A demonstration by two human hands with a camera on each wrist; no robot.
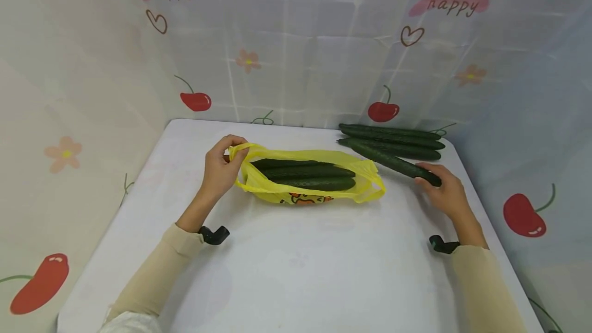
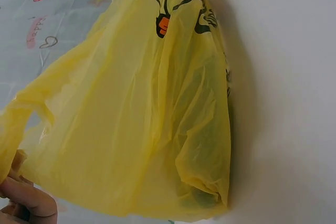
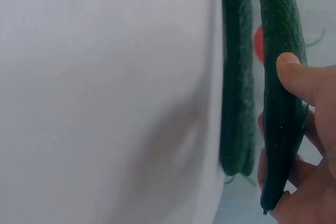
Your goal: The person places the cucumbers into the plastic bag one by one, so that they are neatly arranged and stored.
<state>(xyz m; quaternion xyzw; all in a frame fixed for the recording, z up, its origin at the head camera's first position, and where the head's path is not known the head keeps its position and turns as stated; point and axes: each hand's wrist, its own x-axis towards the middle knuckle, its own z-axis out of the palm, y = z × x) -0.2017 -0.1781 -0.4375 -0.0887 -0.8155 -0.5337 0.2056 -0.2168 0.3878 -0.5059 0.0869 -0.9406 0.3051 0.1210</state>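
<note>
A yellow plastic bag [image 1: 273, 192] lies mouth-up on the white table with several cucumbers [image 1: 305, 172] inside. My left hand [image 1: 223, 164] pinches the handle at the bag's left end; in the left wrist view the bag [image 2: 121, 129] is stretched from those fingers. My right hand [image 1: 444, 191] grips one end of a dark green cucumber [image 1: 388, 159], thumb on one side and fingers round the other in the right wrist view. This cucumber is raised and slants, its far end near the cucumbers [image 1: 393, 135] lying at the back right.
The white table [image 1: 296, 266] has its back edge against a curtain [image 1: 296, 55] printed with cherries, hearts and "happy". Curtain also stands at the left and right sides. The bag's right handle [image 1: 376, 186] lies loose.
</note>
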